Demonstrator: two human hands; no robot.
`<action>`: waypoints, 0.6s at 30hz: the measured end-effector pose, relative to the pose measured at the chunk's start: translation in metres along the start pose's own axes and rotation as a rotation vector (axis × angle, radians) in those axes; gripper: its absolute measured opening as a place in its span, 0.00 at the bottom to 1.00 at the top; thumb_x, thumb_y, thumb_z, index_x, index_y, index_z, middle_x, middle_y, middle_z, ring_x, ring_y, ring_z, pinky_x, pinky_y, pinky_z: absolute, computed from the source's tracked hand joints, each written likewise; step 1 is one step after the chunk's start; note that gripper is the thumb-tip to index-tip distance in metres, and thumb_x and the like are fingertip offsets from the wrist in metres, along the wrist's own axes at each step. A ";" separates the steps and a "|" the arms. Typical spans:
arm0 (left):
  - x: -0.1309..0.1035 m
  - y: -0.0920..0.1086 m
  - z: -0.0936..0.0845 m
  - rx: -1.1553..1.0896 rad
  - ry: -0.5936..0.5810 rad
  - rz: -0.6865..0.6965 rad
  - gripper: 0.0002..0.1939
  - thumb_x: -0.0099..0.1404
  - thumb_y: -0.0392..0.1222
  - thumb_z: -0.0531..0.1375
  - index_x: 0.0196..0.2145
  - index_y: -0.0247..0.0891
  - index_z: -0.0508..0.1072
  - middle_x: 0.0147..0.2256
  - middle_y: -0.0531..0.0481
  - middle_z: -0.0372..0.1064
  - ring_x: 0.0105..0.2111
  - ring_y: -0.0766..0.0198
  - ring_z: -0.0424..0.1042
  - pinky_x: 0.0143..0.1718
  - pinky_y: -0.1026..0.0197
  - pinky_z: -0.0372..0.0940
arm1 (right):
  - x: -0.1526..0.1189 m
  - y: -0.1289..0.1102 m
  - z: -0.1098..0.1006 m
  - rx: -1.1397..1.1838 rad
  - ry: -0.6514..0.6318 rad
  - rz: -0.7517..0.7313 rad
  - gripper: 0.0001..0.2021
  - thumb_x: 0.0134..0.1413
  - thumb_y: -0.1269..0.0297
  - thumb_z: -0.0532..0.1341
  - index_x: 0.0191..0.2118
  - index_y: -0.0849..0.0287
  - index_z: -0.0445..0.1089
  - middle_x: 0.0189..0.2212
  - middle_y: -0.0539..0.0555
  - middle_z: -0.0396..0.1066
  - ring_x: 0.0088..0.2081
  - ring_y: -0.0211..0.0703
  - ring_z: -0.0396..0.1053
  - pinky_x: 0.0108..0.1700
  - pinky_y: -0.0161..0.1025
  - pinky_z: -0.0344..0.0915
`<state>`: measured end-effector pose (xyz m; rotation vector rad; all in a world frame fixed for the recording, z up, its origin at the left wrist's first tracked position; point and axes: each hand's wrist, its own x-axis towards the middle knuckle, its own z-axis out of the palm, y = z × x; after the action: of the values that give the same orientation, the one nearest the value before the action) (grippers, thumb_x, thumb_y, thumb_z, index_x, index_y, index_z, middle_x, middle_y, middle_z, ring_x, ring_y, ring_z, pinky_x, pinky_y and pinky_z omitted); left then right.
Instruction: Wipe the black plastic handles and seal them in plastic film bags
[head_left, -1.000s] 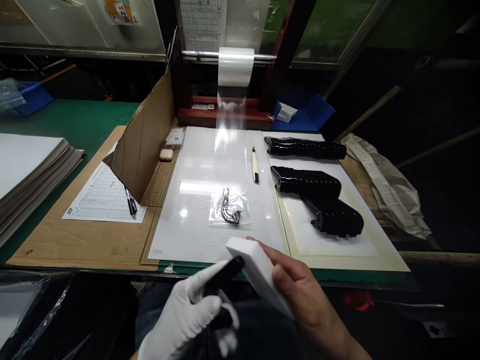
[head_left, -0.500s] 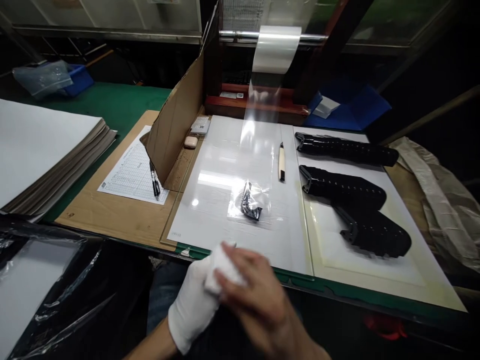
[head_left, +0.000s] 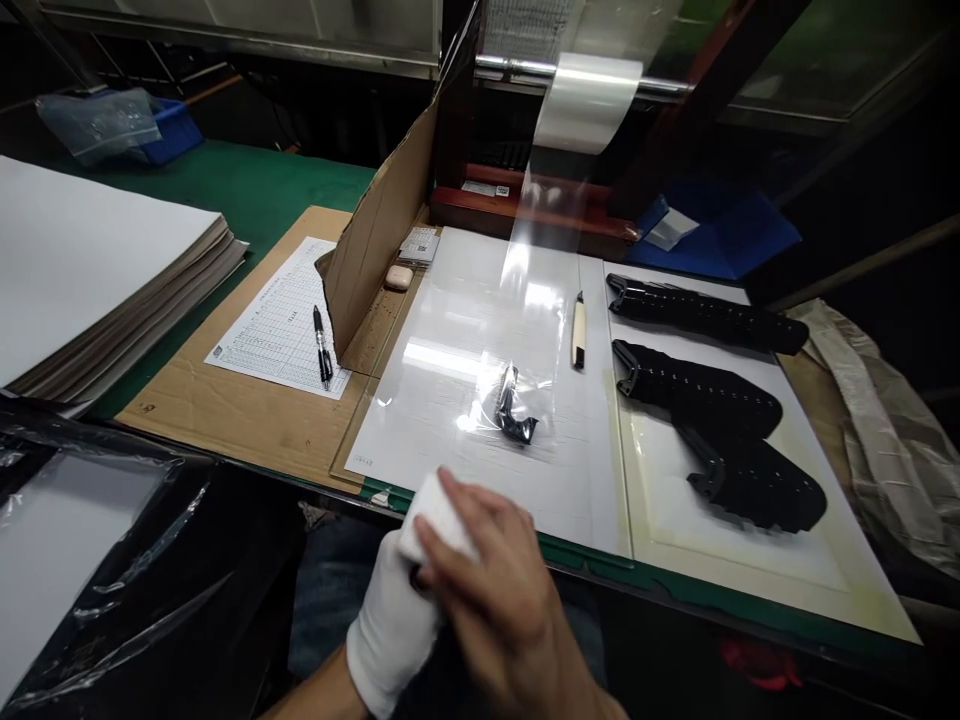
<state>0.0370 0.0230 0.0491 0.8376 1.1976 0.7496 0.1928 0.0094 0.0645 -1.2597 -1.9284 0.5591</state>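
My left hand point(head_left: 394, 610), in a white glove, is at the table's front edge, its fingers closed and mostly covered by my right hand. A small dark bit shows between the two hands; I cannot make out what it belongs to. My bare right hand point(head_left: 495, 570) presses a folded white cloth point(head_left: 439, 520) against the left hand, thumb and fingers wrapped round it. Just beyond the hands, a shiny black bent part point(head_left: 514, 410) lies in clear film on the white sheet point(head_left: 420, 430). A utility knife point(head_left: 578, 330) with a cream handle lies farther back.
Several long black parts point(head_left: 697, 385) lie on the right. A clear film roll point(head_left: 592, 100) hangs on a metal bar at the back. A cardboard divider point(head_left: 386, 220) stands left of centre, beside a printed form point(head_left: 281, 330) with a pen point(head_left: 322, 345). Paper sheets point(head_left: 105, 260) are stacked far left.
The view has shifted, so the table things appear slightly to the right. My hands stay together at the front edge, with the right hand and cloth turned a little; a dark bit now shows between them.
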 end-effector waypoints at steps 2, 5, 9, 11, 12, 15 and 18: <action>-0.002 -0.003 -0.001 0.065 0.043 0.083 0.18 0.63 0.42 0.67 0.50 0.40 0.79 0.50 0.44 0.78 0.53 0.48 0.74 0.58 0.55 0.66 | 0.001 -0.001 0.003 -0.023 0.011 0.136 0.22 0.67 0.72 0.57 0.63 0.46 0.66 0.66 0.57 0.61 0.61 0.54 0.63 0.55 0.58 0.69; -0.003 -0.009 -0.002 0.125 0.052 0.174 0.16 0.68 0.44 0.63 0.52 0.40 0.79 0.49 0.44 0.79 0.49 0.50 0.77 0.55 0.56 0.69 | 0.001 -0.004 0.008 -0.055 0.034 0.112 0.24 0.66 0.73 0.57 0.65 0.48 0.64 0.67 0.59 0.59 0.62 0.55 0.62 0.55 0.60 0.69; -0.001 -0.012 -0.003 0.164 0.035 0.218 0.17 0.69 0.44 0.61 0.53 0.39 0.78 0.50 0.42 0.78 0.50 0.49 0.77 0.55 0.55 0.70 | 0.001 -0.008 0.011 -0.109 0.055 0.136 0.23 0.67 0.72 0.57 0.64 0.49 0.65 0.68 0.61 0.57 0.62 0.58 0.61 0.53 0.61 0.69; 0.000 -0.011 -0.004 0.218 0.073 0.259 0.20 0.70 0.43 0.61 0.59 0.42 0.73 0.56 0.44 0.74 0.56 0.51 0.73 0.60 0.58 0.65 | 0.000 -0.009 0.013 -0.141 0.060 0.219 0.23 0.68 0.71 0.55 0.66 0.49 0.62 0.68 0.62 0.55 0.63 0.58 0.60 0.54 0.62 0.70; 0.001 -0.010 -0.006 0.233 0.076 0.272 0.22 0.70 0.42 0.62 0.60 0.43 0.72 0.56 0.44 0.74 0.56 0.52 0.73 0.60 0.59 0.65 | 0.000 -0.010 0.015 -0.146 0.057 0.214 0.25 0.68 0.71 0.55 0.67 0.50 0.60 0.69 0.62 0.54 0.64 0.58 0.60 0.54 0.62 0.69; -0.001 -0.009 -0.010 0.251 0.040 0.315 0.24 0.69 0.40 0.62 0.62 0.43 0.71 0.56 0.45 0.75 0.55 0.51 0.75 0.57 0.60 0.68 | 0.004 -0.010 0.018 -0.125 0.064 0.203 0.25 0.68 0.71 0.55 0.67 0.50 0.61 0.70 0.62 0.52 0.65 0.60 0.57 0.57 0.66 0.66; -0.006 -0.006 -0.016 0.321 0.104 0.411 0.25 0.71 0.36 0.60 0.63 0.48 0.68 0.58 0.50 0.72 0.57 0.55 0.73 0.61 0.61 0.64 | 0.026 -0.004 0.016 0.005 0.137 0.398 0.19 0.69 0.62 0.57 0.62 0.46 0.68 0.68 0.59 0.56 0.67 0.59 0.55 0.58 0.68 0.66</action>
<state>0.0207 0.0173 0.0442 1.3508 1.2733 0.9550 0.1714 0.0322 0.0665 -1.6479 -1.5693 0.6553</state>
